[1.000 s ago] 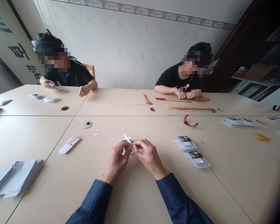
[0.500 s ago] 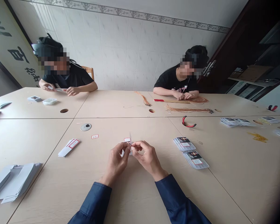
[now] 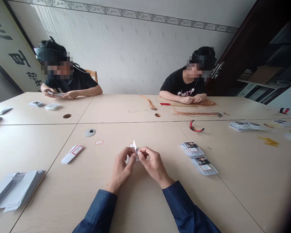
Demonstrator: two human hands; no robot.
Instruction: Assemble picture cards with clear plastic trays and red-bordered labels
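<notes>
The left hand (image 3: 120, 166) and right hand (image 3: 155, 165) hide most of the small white card (image 3: 134, 146), its print unreadable.

The camera rides on the person's head, tipped forward and down over the long table (image 3: 106, 110), with the left hand (image 3: 120, 168) and right hand (image 3: 155, 165) close by, just below centre toward 6 o'clock. The tiled wall (image 3: 133, 55) stands farther off at 12 o'clock, one co-worker (image 3: 70, 82) at 10 o'clock and another co-worker (image 3: 181, 85) at 1 o'clock.
</notes>
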